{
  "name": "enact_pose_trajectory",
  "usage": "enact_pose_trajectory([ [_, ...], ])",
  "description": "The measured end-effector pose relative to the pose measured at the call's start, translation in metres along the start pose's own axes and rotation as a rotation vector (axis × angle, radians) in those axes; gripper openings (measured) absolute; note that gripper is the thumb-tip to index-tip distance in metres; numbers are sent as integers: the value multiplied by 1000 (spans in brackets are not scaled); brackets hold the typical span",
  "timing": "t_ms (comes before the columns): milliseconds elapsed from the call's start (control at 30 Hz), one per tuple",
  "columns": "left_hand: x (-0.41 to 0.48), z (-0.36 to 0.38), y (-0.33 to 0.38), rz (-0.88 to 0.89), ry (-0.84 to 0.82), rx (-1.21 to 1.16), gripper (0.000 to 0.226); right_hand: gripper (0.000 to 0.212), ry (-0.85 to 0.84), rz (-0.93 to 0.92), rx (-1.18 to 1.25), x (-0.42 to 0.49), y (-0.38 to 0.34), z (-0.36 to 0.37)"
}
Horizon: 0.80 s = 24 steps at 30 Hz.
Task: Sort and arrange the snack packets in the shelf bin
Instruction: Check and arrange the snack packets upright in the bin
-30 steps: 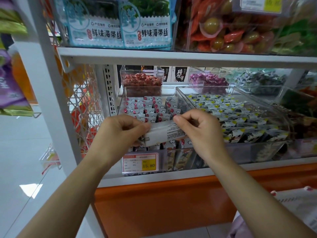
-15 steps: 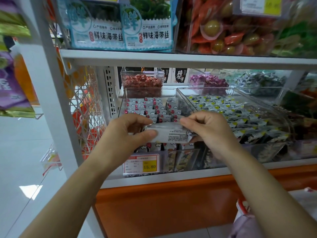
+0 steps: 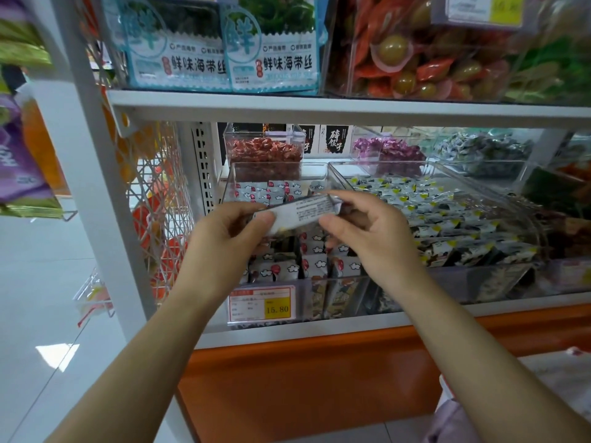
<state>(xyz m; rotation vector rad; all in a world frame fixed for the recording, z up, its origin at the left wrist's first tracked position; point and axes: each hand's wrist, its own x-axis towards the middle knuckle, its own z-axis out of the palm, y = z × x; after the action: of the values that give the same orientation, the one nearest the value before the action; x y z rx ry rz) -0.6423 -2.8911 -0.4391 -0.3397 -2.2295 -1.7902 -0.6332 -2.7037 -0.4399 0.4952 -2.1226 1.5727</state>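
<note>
The left hand [image 3: 224,247] and right hand [image 3: 367,241] each pinch one end of a single white packet [image 3: 303,208], fingers [image 3: 263,220] clamped on it; its small print is too fine to read. It is held slightly tilted, right end higher, above the clear bin [image 3: 281,165] of red-and-white packets; the bin's front carries one price tag [image 3: 260,304] reading 15.80; on the shelf above stand two blue packs [image 3: 179,59] marked 鲜味海带丝; the neighbouring bin [image 3: 463,282] holds yellow-cornered packets, too many to count.
</note>
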Motion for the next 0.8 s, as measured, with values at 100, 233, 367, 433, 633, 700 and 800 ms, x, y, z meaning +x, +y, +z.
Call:
enact_pose_trajectory([
  [100, 0, 4, -5, 153, 73, 300, 17, 5, 114, 49, -19, 6, 2, -4],
  [233, 3, 2, -14, 411, -38, 814, 24, 17, 243, 96, 42, 15, 9, -17],
  [367, 7, 8, -21, 387, -198, 1018, 30, 24, 250, 109, 42, 17, 13, -19],
  [433, 9, 9, -23, 393, -190, 1055, 30, 23, 218, 120, 6, 17, 15, -17],
  [633, 17, 4, -26, 279, -231, 1127, 40, 10, 73, 80, -175, 20, 8, -9],
  [700, 17, 3, -26, 273, -238, 1127, 41, 16, 17, 27, -268, 24, 6, -1],
  [800, 16, 2, -25, 261, -239, 1118, 42, 37, -11, -76, -498, 31, 7, 14],
])
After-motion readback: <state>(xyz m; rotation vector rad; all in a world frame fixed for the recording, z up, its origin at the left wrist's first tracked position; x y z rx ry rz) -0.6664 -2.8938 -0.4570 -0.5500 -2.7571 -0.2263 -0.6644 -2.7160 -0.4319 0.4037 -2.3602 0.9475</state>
